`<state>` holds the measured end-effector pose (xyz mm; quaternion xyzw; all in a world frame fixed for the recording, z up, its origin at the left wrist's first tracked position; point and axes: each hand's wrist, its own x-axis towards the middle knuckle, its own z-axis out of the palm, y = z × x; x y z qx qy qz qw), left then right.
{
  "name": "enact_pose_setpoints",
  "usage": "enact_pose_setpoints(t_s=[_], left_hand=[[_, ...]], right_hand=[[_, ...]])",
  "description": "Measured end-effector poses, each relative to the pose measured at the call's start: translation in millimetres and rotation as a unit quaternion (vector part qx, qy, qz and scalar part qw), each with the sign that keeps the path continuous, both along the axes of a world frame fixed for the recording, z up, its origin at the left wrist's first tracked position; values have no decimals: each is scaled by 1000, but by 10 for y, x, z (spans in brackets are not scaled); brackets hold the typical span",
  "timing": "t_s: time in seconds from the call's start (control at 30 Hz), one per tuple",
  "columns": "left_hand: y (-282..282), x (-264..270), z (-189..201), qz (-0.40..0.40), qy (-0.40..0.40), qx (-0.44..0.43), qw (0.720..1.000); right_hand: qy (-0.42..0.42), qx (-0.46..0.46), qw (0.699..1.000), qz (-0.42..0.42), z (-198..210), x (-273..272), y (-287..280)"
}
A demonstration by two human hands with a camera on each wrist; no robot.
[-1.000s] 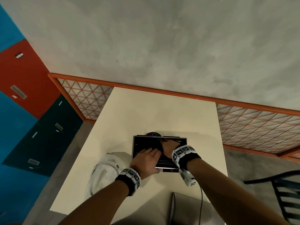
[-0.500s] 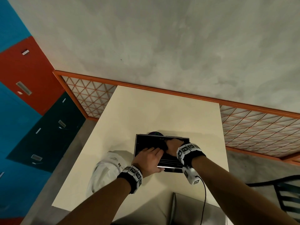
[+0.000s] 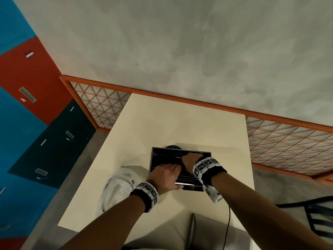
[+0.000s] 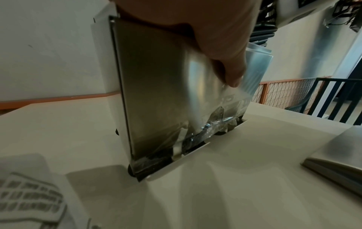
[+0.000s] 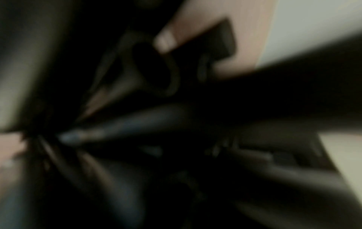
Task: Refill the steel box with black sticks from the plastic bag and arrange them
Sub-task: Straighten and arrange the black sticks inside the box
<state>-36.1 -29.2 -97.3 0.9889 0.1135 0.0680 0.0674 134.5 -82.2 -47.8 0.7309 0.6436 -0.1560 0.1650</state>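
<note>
Left hand (image 3: 164,175) grips the near-left side of the box (image 3: 163,158): fingers reach over the rim into the box, and in the left wrist view the thumb (image 4: 231,66) presses the shiny steel outer wall (image 4: 156,86). Right hand (image 3: 190,160) is down inside the box at its right-middle; the right wrist view is dark and blurred, but fingers (image 5: 170,38) curl round a black stick (image 5: 213,46), more sticks (image 5: 125,128) fanned out below them. Exact pinch hard to tell through the blur.

Box stands on the cream worktop (image 3: 180,127), open top up, interior dark with sticks (image 3: 169,156) lying lengthwise. Clear plastic (image 4: 252,68) shows at the box's far corner just beside the thumb; cannot tell whether it's a sleeve or part of a bag. Dark round object (image 3: 173,147) pokes out behind the far edge of the box, touching or just behind it.

White bag (image 3: 117,188), crumpled, lies on the worktop left of the box, just beside the left wrist; printed grid on it in the left wrist view (image 4: 29,198). Grey flat lid-like slab (image 3: 216,230) on the near worktop edge, apart from the box.
</note>
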Motion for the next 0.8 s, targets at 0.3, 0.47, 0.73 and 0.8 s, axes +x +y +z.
enact_pose_setpoints(t_s=[0.3,0.47,0.73,0.8], left_hand=[[60,52,93,12,16,-18,1000],[162,123,146,12,8,-36,999],[231,225,193,55,29,-81,995],[235,240,207,68,40,-100,992]], right_hand=[[-32,-42,998,39,228,57,44],[-30,-62,998,11,427,219,55],[18,-114,991,-63,693,519,50],[49,-117,989,-80,720,594,4]])
